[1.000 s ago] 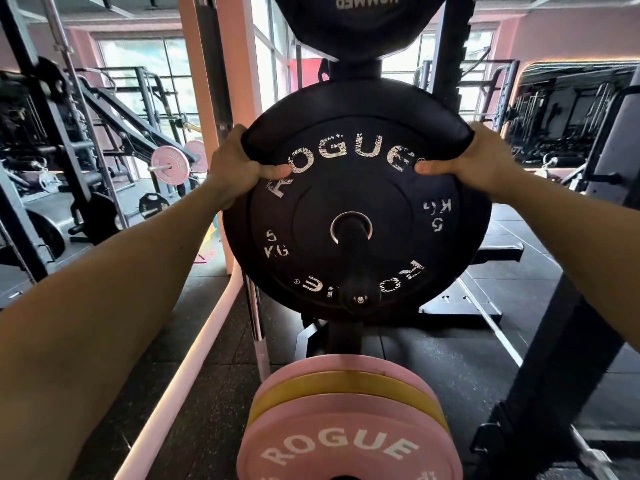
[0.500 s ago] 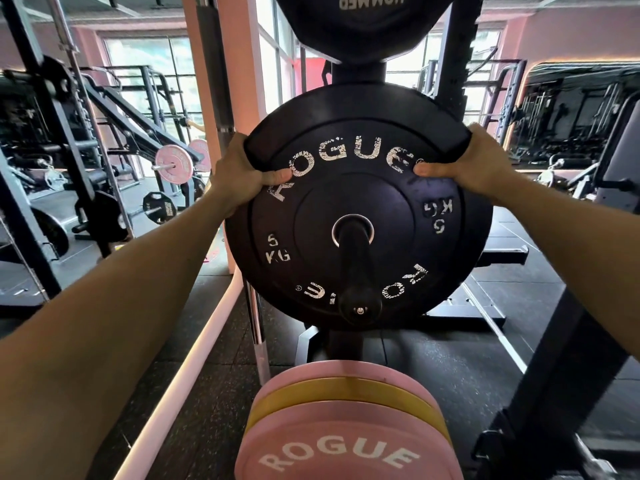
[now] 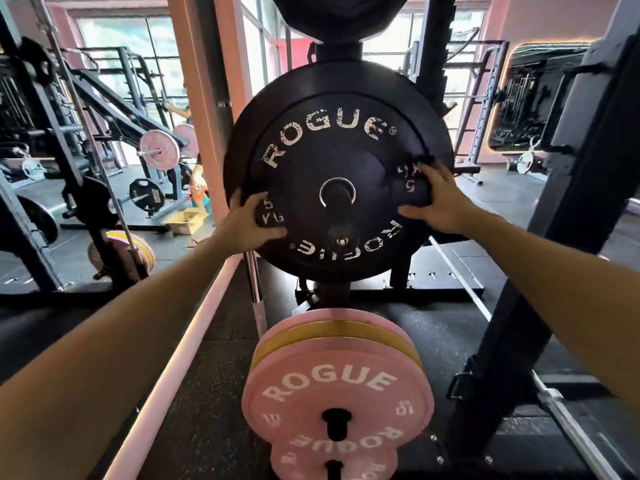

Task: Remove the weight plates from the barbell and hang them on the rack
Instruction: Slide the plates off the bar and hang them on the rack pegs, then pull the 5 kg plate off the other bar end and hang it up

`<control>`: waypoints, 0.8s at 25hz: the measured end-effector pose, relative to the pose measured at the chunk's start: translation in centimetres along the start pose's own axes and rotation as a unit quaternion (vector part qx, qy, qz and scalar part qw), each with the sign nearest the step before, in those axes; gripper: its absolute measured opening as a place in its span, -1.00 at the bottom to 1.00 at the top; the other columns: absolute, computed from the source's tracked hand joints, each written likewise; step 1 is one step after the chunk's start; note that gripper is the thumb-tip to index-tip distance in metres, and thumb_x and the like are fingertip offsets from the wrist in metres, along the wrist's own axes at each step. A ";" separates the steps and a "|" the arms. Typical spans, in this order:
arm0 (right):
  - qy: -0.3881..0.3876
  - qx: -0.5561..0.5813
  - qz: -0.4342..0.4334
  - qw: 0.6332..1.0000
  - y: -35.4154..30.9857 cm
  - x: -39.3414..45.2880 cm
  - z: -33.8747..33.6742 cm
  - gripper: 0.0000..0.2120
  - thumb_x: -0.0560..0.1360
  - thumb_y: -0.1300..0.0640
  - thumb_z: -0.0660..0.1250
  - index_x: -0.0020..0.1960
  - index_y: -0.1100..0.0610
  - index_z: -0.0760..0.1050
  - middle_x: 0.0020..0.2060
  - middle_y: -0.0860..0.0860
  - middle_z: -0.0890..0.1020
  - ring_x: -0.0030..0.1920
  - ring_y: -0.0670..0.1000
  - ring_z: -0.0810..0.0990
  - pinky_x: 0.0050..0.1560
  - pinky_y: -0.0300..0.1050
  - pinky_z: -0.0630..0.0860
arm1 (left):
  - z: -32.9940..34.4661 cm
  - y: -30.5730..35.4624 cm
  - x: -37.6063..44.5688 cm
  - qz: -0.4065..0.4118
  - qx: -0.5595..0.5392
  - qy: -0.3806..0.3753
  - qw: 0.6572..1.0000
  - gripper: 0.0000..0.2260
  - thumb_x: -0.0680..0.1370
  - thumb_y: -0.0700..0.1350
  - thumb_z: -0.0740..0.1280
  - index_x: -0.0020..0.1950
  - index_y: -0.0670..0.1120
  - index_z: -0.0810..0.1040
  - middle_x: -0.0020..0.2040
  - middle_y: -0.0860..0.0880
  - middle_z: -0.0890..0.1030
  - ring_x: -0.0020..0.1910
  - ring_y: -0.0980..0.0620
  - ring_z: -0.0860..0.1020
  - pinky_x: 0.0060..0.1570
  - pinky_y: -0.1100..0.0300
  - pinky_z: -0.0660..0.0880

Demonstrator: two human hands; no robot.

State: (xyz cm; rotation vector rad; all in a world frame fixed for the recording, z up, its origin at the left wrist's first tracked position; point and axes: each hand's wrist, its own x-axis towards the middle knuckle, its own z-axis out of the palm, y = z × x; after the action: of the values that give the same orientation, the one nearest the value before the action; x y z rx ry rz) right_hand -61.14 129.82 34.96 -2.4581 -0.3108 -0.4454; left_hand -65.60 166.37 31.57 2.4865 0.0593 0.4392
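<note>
**Black plate on the peg, not yet let go**

While the black plate hangs on the rack peg, my left hand presses spread fingers at its eight o'clock and my right hand lies open at three. If it sits short of fully home, letting go may let it slide onto the pink plates below.

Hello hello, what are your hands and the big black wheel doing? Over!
Left hand and right hand flat, pressing black plate. Plate sits on rack peg. Nothing blocking.
</note>
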 end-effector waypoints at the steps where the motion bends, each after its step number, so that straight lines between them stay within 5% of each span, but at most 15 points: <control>1: -0.015 0.007 0.011 1.000 0.5 -2.6 1.3 -0.14 0.37 -0.05 0.54 0.53 0.09 0.21 0.55 0.16 0.09 0.53 0.13 0.15 0.51 -0.04 0.10 | 1.5 -0.7 -2.1 0.000 -0.009 -0.035 0.999 -0.22 0.36 0.10 0.56 0.51 0.07 0.30 0.56 -0.19 0.11 0.52 -0.18 0.20 0.49 0.05 0.17; 4: -0.081 0.003 0.078 0.994 2.0 -11.7 5.6 -0.30 0.40 -0.14 0.49 0.44 0.08 0.37 0.47 0.10 0.28 0.43 0.11 0.34 0.40 -0.06 0.25 | 6.5 -2.7 -9.5 0.019 -0.028 -0.128 0.991 -0.39 0.39 0.11 0.54 0.38 0.01 0.46 0.34 -0.10 0.45 0.31 -0.10 0.46 0.27 0.09 0.41; 7: -0.191 -0.024 0.164 0.968 3.1 -23.0 10.0 -0.32 0.42 -0.27 0.39 0.43 0.03 0.37 0.44 0.05 0.33 0.36 0.13 0.41 0.30 0.01 0.35 | 11.6 -5.3 -18.9 0.002 -0.058 -0.227 0.972 -0.49 0.39 0.09 0.55 0.28 0.04 0.51 0.08 0.11 0.51 0.12 -0.04 0.53 -0.07 0.34 0.42; 12: -0.276 -0.006 0.304 0.912 4.6 -42.9 15.6 -0.32 0.44 -0.35 0.31 0.43 0.00 0.35 0.40 -0.02 0.37 0.28 0.07 0.48 0.31 0.11 0.40 | 19.8 -9.3 -34.1 -0.083 -0.056 -0.474 0.875 -0.46 0.44 0.18 0.48 0.34 0.02 0.47 0.25 0.00 0.49 0.25 -0.03 0.49 0.19 0.16 0.42; 16: -0.310 0.024 0.455 0.834 6.6 -59.8 16.6 -0.35 0.48 -0.31 0.30 0.46 -0.02 0.31 0.44 -0.01 0.35 0.36 0.09 0.42 0.37 0.14 0.32 | 25.0 -9.2 -47.3 -0.085 0.019 -0.624 0.777 -0.44 0.41 0.31 0.42 0.34 0.14 0.45 0.32 -0.03 0.46 0.21 0.06 0.45 0.09 0.23 0.33; 20: -0.312 0.043 0.555 0.770 7.2 -71.2 16.2 -0.35 0.48 -0.31 0.29 0.46 -0.03 0.29 0.44 0.01 0.35 0.37 0.10 0.41 0.40 0.16 0.26 | 27.9 -7.8 -54.7 -0.051 0.066 -0.684 0.725 -0.40 0.39 0.32 0.42 0.36 0.12 0.43 0.39 -0.05 0.44 0.32 -0.01 0.44 0.12 0.17 0.36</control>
State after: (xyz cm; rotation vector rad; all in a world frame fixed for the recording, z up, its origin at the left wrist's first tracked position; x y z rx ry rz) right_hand -120.07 125.86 -8.49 -2.1412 0.8404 0.8768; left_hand -107.78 149.29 -10.40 2.2937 -0.3746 -1.5197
